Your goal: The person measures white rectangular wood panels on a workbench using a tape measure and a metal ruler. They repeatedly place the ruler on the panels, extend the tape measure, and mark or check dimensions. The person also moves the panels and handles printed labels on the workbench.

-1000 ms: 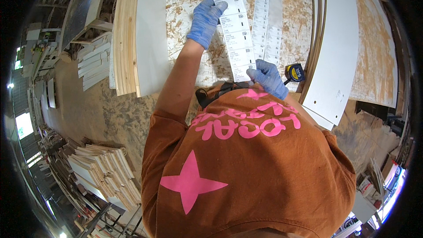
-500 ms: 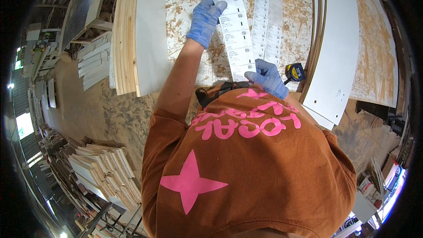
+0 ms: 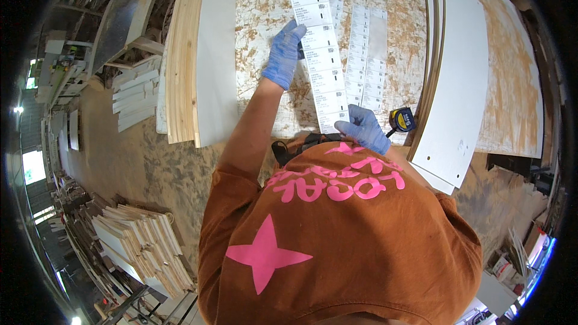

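Observation:
A long strip of white printed labels point(image 3: 324, 63) runs between my hands above the worn, paint-flecked work table point(image 3: 265, 105). My left hand point(image 3: 284, 54), in a blue knit glove, grips its left edge towards the upper end. At the near end, my gloved right hand point(image 3: 365, 129) pinches the strip's lower right corner between thumb and fingers. More label strips point(image 3: 365, 54) lie flat on the table just right of the held one. Beside my right hand sits a black and yellow tape measure point(image 3: 402, 120).
Stacked white boards point(image 3: 453, 84) stand along the table's right side. On its left lie wooden boards point(image 3: 183, 54) with a pale panel point(image 3: 215, 54). White offcuts point(image 3: 135, 95) are piled further left, and a stack of panels point(image 3: 138, 241) rests on the dusty floor point(image 3: 129, 156) at lower left.
My view has tilted, so table and hands appear lower in the picture. The strip's top end now shows whole. Both hands keep their grip on it.

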Action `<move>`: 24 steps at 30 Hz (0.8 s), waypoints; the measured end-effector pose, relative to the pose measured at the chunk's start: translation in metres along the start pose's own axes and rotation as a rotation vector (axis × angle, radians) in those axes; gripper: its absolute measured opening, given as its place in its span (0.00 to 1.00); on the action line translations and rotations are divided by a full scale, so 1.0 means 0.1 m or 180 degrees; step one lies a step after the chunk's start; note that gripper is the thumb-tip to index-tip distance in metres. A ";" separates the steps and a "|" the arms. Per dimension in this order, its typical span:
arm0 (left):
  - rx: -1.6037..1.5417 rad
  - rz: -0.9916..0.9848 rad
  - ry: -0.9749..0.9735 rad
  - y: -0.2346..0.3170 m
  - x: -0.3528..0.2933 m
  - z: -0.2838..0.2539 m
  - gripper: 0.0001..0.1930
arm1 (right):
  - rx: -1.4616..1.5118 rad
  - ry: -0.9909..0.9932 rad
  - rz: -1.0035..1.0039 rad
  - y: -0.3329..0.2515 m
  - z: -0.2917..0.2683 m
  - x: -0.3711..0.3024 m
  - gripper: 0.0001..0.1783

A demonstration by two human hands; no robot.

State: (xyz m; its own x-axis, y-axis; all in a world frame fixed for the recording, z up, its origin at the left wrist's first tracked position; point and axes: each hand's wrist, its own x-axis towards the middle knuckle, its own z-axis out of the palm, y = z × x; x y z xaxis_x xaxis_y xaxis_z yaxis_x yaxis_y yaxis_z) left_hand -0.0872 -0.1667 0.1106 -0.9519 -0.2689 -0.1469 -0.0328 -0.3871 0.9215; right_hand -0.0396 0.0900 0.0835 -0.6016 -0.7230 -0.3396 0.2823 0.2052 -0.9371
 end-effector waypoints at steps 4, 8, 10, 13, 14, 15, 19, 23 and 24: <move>-0.0183 -0.0020 -0.0050 0.00 -0.01 -0.02 0.24 | -0.0051 0.0025 -0.0071 -0.01 0.00 0.00 0.15; -0.0204 0.0114 -0.0018 0.00 -0.03 0.02 0.22 | 0.0161 0.0071 0.0007 -0.03 0.03 -0.01 0.15; -0.0154 0.0156 0.0023 -0.02 -0.02 0.02 0.21 | 0.0213 0.0054 0.0011 -0.04 0.03 -0.01 0.15; -0.0089 0.0135 -0.0009 -0.05 0.00 -0.02 0.20 | 0.0176 0.0060 0.0063 -0.05 0.04 -0.01 0.14; -0.0068 0.0161 -0.0060 -0.05 -0.01 -0.02 0.20 | 0.0144 0.0070 0.0088 -0.05 0.03 -0.01 0.14; -0.0048 0.0189 -0.0112 -0.05 -0.01 -0.02 0.20 | 0.0129 0.0056 0.0041 -0.04 0.03 -0.01 0.14; 0.0149 0.0255 -0.0226 0.00 -0.06 -0.02 0.21 | 0.0233 0.0014 0.0029 -0.01 0.04 0.00 0.15; 0.0197 0.0296 -0.0179 -0.05 -0.04 -0.05 0.20 | 0.0209 -0.0018 0.0007 0.03 0.03 0.02 0.15; 0.0204 0.0305 -0.0118 -0.04 -0.04 -0.03 0.20 | 0.0218 -0.0016 0.0000 0.04 0.03 0.03 0.15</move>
State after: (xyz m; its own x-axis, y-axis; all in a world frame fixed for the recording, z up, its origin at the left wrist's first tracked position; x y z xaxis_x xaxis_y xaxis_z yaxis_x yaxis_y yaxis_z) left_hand -0.0821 -0.1669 0.1065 -0.9621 -0.2688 -0.0448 0.0405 -0.3037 0.9519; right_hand -0.0380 0.0873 0.0787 -0.5980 -0.7263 -0.3389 0.3328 0.1596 -0.9294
